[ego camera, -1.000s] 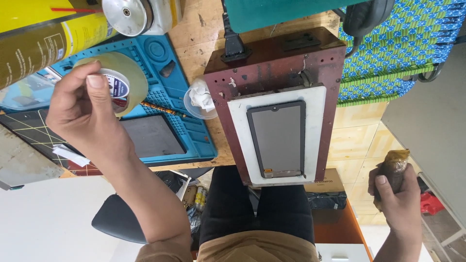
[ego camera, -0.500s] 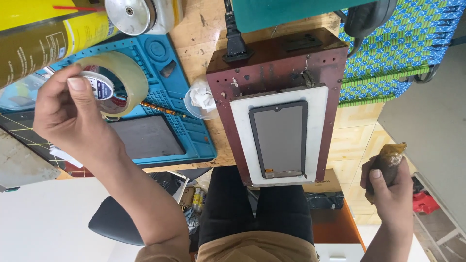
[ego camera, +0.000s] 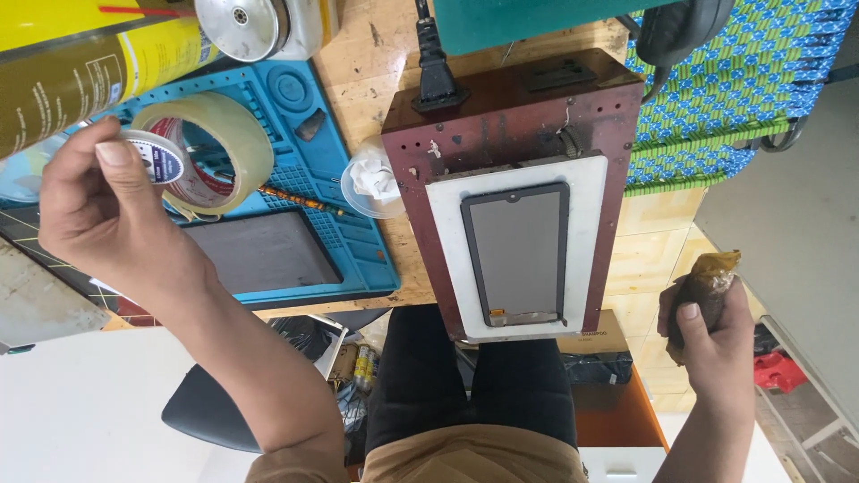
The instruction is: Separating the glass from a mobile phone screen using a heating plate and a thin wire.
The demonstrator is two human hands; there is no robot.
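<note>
View from above a cluttered wooden workbench, looking down at a seated person's two bare hands. The left hand is raised over a blue silicone work mat, its thumb and fingers pinched closed on a small white spool with a dark centre. Just beside and behind the spool lies a large roll of clear packing tape, resting on the mat. The right hand hangs off the right edge of the bench, fist closed around a brown, paper-wrapped handle-like object; what it is cannot be told. Between the hands sits a dark red metal box with a power cord plugged in at the top; on it lies a white pad carrying a phone screen, dark glass face up, well apart from both hands. A small clear cup of white tissue stands just left of the box. Judging by the pinch, handling the spool well means keeping it steady and level over the mat, clear of the tape roll.
</note>
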